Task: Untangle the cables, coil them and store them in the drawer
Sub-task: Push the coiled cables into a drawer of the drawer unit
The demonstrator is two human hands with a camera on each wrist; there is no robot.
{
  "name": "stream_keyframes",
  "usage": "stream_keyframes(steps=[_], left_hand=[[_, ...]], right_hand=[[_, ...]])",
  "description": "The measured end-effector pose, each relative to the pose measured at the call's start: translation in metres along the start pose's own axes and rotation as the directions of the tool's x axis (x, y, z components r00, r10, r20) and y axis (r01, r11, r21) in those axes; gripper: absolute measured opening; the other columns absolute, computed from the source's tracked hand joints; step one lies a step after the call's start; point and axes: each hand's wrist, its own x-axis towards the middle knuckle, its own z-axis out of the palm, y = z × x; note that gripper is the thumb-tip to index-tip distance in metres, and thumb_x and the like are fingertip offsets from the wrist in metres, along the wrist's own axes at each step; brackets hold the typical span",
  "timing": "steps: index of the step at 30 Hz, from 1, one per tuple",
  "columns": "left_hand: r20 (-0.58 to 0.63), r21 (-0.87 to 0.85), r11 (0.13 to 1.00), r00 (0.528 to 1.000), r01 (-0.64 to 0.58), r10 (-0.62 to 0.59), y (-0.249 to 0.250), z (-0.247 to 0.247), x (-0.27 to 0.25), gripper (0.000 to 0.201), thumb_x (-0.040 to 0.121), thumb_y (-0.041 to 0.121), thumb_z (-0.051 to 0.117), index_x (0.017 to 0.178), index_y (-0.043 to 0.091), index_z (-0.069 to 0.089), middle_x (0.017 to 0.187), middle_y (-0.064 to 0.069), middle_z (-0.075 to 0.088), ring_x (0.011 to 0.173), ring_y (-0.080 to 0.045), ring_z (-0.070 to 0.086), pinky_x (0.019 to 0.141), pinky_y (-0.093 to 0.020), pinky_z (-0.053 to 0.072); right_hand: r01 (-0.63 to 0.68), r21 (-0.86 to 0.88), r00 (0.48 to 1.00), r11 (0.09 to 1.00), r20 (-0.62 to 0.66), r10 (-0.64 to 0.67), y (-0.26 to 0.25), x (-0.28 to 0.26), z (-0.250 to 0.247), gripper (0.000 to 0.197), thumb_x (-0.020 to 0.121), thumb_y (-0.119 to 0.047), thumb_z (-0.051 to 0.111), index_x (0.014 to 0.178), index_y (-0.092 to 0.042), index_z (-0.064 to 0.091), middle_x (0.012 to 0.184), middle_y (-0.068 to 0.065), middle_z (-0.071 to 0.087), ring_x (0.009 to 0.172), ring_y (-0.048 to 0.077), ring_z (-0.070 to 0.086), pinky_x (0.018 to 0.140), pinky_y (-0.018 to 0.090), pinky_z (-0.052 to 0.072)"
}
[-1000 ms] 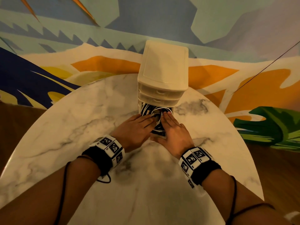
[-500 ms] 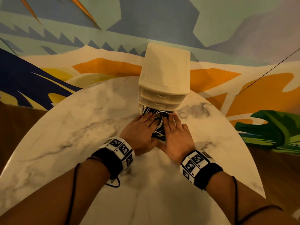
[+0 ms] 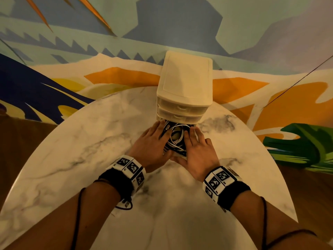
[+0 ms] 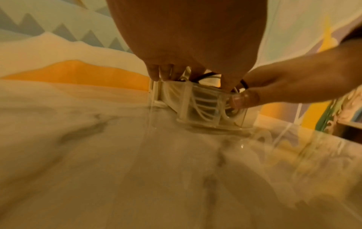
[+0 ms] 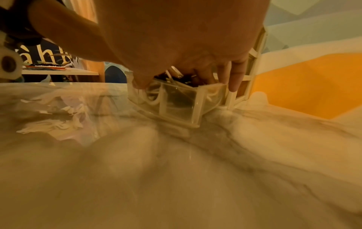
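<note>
On a round marble table a small cream drawer unit is stood against the painted wall, and its bottom drawer is seen pulled out toward the person. From the head view, coiled white and black cables are shown lying inside it, flanked by the left hand and the right hand, whose fingers are laid nearly straight along the drawer's two sides. What is hidden there is given by the wrist views: the drawer's walls are clear, white loops are visible through them, and a right thumb is pressed against the front wall. In the right wrist view the unit's open frame is seen just behind the drawer. Bare tabletop is left on both sides and in front of the drawer; the wall lies close behind the unit.
</note>
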Motion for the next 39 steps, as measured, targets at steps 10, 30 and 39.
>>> stream_keyframes(steps=[10,30,39], left_hand=[[-0.105,0.016,0.997,0.992,0.078,-0.075,0.012,-0.009,0.004,0.06,0.082,0.047,0.015,0.123,0.015,0.044,0.134,-0.006,0.05,0.114,-0.023,0.048,0.091,-0.038,0.039],[-0.407,0.293,0.955,0.899,-0.039,0.161,0.014,-0.05,0.046,0.051,0.094,0.03,0.044,0.144,0.022,0.033,0.149,-0.007,0.036,0.136,-0.029,0.034,0.109,-0.046,0.027],[-0.435,0.198,0.98,0.892,-0.036,0.121,0.015,-0.059,0.043,0.054,0.09,0.017,0.051,0.142,0.019,0.038,0.148,-0.009,0.038,0.133,-0.03,0.037,0.107,-0.044,0.031]], right_hand=[[-0.015,0.025,0.999,1.0,-0.028,0.015,0.0,-0.013,0.006,0.095,0.083,-0.078,0.023,0.141,-0.004,0.04,0.146,0.017,0.042,0.137,0.033,0.037,0.095,0.043,0.045],[-0.008,0.084,1.0,0.996,0.018,0.006,-0.003,-0.015,0.008,0.08,0.094,-0.049,0.04,0.151,-0.012,-0.002,0.159,0.012,-0.008,0.147,0.028,-0.01,0.114,0.047,0.019],[-0.016,0.126,1.0,0.992,0.004,0.015,-0.011,-0.029,0.011,0.078,0.093,-0.047,0.045,0.151,-0.009,0.011,0.159,0.015,0.004,0.147,0.032,0.0,0.111,0.051,0.026]])
